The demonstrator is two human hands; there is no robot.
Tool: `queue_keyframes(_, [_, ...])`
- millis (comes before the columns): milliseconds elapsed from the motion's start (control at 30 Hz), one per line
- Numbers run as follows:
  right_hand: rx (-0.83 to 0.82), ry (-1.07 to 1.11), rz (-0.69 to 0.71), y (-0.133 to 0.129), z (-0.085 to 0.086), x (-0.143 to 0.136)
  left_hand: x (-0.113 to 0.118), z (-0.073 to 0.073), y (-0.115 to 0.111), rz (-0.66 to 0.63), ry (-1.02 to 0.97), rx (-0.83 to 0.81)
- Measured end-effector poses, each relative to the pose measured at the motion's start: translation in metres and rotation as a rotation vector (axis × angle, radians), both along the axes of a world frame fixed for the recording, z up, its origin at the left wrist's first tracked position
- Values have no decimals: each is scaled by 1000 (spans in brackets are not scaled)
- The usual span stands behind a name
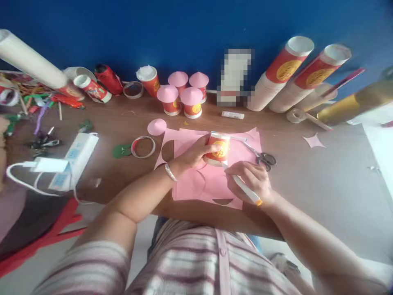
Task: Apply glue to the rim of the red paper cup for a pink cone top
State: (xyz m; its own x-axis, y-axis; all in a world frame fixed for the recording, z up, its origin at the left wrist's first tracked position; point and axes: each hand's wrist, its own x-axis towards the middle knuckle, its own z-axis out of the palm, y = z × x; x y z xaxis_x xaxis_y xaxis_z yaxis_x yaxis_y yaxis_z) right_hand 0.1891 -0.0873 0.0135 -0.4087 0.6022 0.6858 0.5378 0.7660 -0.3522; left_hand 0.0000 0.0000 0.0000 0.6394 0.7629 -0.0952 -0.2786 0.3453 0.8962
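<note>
My left hand (pixel 199 152) is wrapped round a red and white paper cup (pixel 217 141) with a yellow emblem, its thumb across the front. The cup is held tilted above the pink paper sheets (pixel 193 186). In my right hand (pixel 253 178) is a slim white utility knife (pixel 245 188) with an orange end; its tip points at the cup's white lower edge. Whether the tip touches or pierces the cup is too small to tell. Scissors (pixel 266 160) with dark handles lie on the paper just beyond my right hand.
Several red cups with pink cone tops (pixel 192 97) stand at the back, with a loose pink cone (pixel 156 127) nearer. Tall cup stacks (pixel 284 69) lean at the right. A tape roll (pixel 143 146), a glue stick (pixel 232 115) and a power strip (pixel 73 159) lie about.
</note>
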Motion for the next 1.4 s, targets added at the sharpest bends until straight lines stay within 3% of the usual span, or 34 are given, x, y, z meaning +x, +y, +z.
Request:
queue_keyframes(400, [11, -41, -36, 0, -2, 0, 1, -12, 2, -49, -84, -31])
queue_keyframes(1000, [-63, -40, -1, -1, -1, -2, 0, -1, -1, -21, -44, -60])
queue_keyframes(1400, [33, 25, -67, -1, 6, -3, 0, 5, -1, 74, -52, -27])
